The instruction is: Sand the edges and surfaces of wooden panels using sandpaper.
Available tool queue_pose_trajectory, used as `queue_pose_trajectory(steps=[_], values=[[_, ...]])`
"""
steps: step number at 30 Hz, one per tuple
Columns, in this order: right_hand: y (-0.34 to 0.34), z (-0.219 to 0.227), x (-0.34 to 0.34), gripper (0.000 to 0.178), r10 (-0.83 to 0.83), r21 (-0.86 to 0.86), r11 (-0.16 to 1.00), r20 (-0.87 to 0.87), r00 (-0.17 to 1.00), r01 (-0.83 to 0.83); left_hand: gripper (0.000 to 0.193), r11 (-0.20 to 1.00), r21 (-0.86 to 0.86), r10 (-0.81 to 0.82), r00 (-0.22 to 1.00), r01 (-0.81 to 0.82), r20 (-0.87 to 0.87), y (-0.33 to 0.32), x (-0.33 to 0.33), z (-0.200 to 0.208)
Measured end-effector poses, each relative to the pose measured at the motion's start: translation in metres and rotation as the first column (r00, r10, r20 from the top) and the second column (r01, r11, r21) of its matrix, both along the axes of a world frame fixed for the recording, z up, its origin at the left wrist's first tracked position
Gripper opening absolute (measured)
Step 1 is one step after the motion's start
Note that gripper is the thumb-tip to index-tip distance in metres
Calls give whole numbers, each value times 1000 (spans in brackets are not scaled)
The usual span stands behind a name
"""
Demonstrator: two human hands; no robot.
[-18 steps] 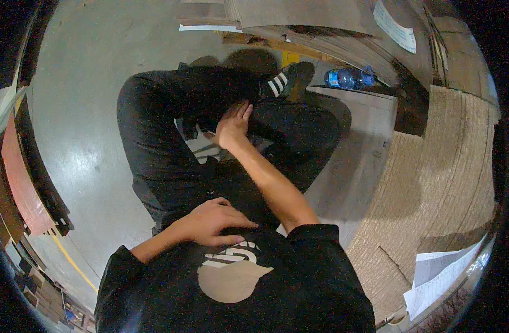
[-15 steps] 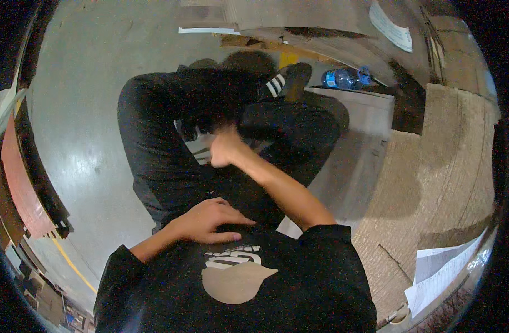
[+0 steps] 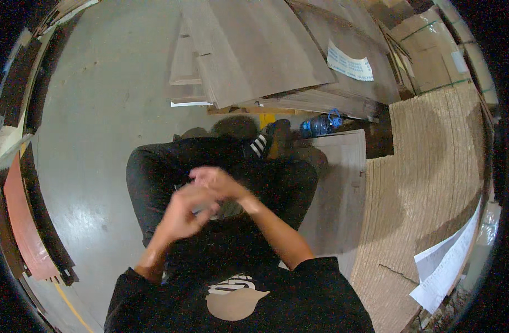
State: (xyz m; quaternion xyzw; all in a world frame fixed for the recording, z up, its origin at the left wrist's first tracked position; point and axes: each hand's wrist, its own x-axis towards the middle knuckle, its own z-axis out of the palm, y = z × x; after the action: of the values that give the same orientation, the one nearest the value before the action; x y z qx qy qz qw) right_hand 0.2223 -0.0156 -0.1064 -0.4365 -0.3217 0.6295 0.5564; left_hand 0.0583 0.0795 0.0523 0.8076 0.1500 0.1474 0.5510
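My two hands are raised over my crossed legs [image 3: 282,183] in dark trousers, close together and smeared by motion. The left hand [image 3: 182,211] is nearer to me, its thumb apart from its curved fingers and nothing visible between them. Just beyond it, the right hand [image 3: 218,182] reaches left, its fingers partly overlapped by the left; how far they are bent is unclear. Whether the hands touch cannot be made out. Between and below them shows a piece of a pale shoe [image 3: 226,210]. The other shoe [image 3: 260,145], dark with white stripes, rests past my right shin.
A plastic bottle [image 3: 320,125] with a blue cap lies past my right knee. Flat cardboard sheets [image 3: 254,50] are stacked ahead, with a tall cardboard stack [image 3: 426,166] and paper sheets [image 3: 446,266] at right. An orange-red beam [image 3: 26,222] stands left on the grey floor [image 3: 93,111].
My right hand has come up from the pale shoe. The left hand has left my lap and moved forward to meet it. The view has tilted up, showing more cardboard ahead.
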Motion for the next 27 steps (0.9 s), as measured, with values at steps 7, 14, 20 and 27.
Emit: queue_pose_trajectory(steps=[7, 14, 20, 27], values=[[104, 121, 87, 29, -667, -211, 740, -114, 736, 638, 16, 866, -106, 484, 873, -488, -67, 37, -45, -30], [91, 118, 92, 21, -691, -193, 706, 22, 723, 681, 16, 876, 408, 351, 920, -257, -174, 7, -44, -48], [-31, 115, 75, 19, -646, -96, 754, 72, 760, 650, 16, 839, -85, 529, 843, -537, -103, 20, -35, -64], [-220, 113, 69, 22, -625, -185, 618, 474, 621, 764, 35, 681, -625, 464, 885, -381, -35, 63, 47, -39]])
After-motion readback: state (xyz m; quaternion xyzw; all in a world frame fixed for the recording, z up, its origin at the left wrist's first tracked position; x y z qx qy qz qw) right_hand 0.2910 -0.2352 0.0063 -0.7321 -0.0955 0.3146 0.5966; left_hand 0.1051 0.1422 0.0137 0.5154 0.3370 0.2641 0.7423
